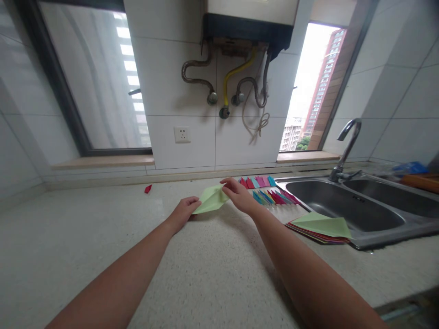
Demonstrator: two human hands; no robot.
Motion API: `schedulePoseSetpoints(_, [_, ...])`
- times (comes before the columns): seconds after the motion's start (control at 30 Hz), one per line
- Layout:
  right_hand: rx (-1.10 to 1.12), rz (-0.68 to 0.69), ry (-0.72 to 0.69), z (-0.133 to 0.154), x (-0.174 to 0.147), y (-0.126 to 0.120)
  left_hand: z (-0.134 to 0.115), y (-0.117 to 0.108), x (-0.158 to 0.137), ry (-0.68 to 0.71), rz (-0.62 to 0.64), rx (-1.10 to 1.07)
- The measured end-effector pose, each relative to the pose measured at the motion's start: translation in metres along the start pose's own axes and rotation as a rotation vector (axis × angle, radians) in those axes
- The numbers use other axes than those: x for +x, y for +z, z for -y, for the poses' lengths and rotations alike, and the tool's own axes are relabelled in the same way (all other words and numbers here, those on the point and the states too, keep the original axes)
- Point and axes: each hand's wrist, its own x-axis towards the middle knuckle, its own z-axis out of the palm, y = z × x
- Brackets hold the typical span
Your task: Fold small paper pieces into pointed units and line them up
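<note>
A light green sheet of paper [211, 199] is held between my two hands, just above the countertop. My left hand [186, 211] pinches its lower left edge between thumb and fingers. At the upper right corner, my right hand [238, 194] grips the sheet with its fingers bent over. Right of that hand lie two rows of small folded paper pieces, the back row [258, 182] in red, pink and blue, the front row [276, 197] in mixed colours. A stack of coloured paper [320, 226], light green on top, rests by the sink. One small red folded piece [147, 188] lies alone at the left.
A double steel sink [346, 205] with a tap [348, 146] takes up the right side. The speckled countertop [103, 237] runs to the tiled wall. A water heater [248, 25] with hoses hangs above. A brown board [421, 182] lies at the far right.
</note>
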Motion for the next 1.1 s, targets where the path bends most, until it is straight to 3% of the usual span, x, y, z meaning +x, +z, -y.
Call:
schedulePoseSetpoints(0.17, [-0.133,0.075,0.058,0.018,-0.012,-0.015,-0.006,0.008,-0.006,-0.027,0.052,-0.018])
schedulePoseSetpoints(0.4, [-0.119,0.002,0.113,0.033,-0.039,-0.04,-0.01,0.02,-0.012,-0.004,0.192,-0.029])
schedulePoseSetpoints(0.5, [0.008,-0.166,0.184,0.039,-0.054,-0.068,-0.004,0.019,-0.009,-0.035,0.219,-0.073])
schedulePoseSetpoints(0.63, [0.418,-0.315,0.367,0.038,-0.079,-0.12,0.003,0.018,-0.006,-0.004,0.285,0.02])
schedulePoseSetpoints(0.73, [0.572,-0.467,0.427,0.027,-0.1,-0.158,0.007,0.018,-0.007,-0.024,0.302,0.058])
schedulePoseSetpoints(0.9, [0.632,-0.547,0.452,0.007,-0.13,-0.202,0.007,0.018,-0.01,-0.039,0.304,0.095])
schedulePoseSetpoints(1.1, [0.64,-0.577,0.41,0.004,-0.151,-0.23,0.009,0.015,-0.009,-0.058,0.348,0.141])
